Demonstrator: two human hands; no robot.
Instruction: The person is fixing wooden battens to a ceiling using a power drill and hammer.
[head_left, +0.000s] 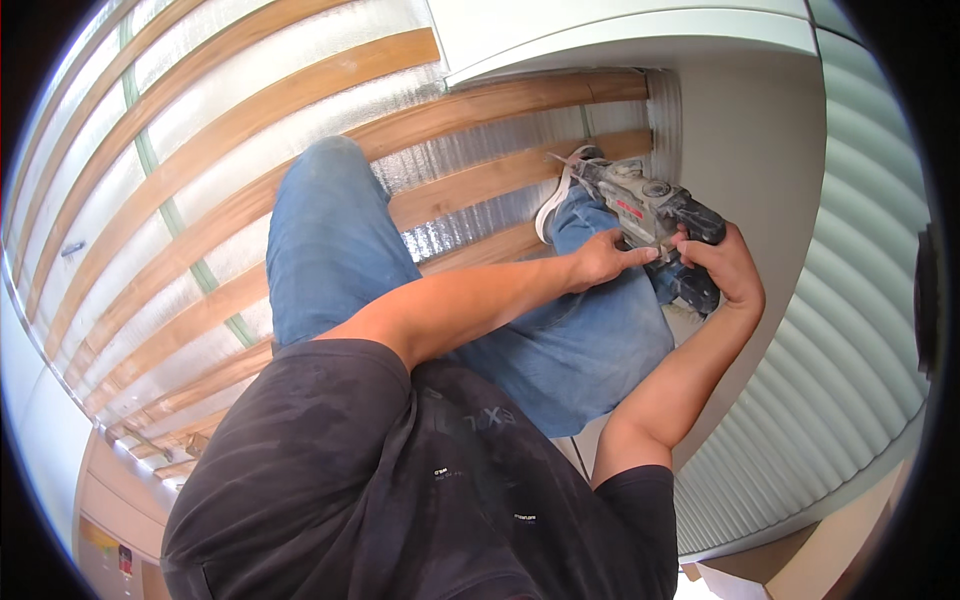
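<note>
A dusty grey-and-black power drill (637, 196) lies over my bent right leg, its thin bit pointing to the far left, close to my shoe (553, 205). My right hand (728, 265) is closed round its black rear grip, with the fingers curled in toward the body. From the left, my left hand (603, 260) holds the drill's underside, its thumb stretched along the casing. Some of the left fingers are hidden beneath the tool. A black block (697, 290) at the drill's lower end sticks out below my right hand.
Wooden slats (290, 95) run over shiny foil-like sheeting, with green strips (172, 213) crossing it. A white panel edge (640, 45) juts in at the top. Ribbed pale-green panelling (840, 330) curves along the right. Cardboard (840, 535) is at lower right. My jeans-clad knees are bent.
</note>
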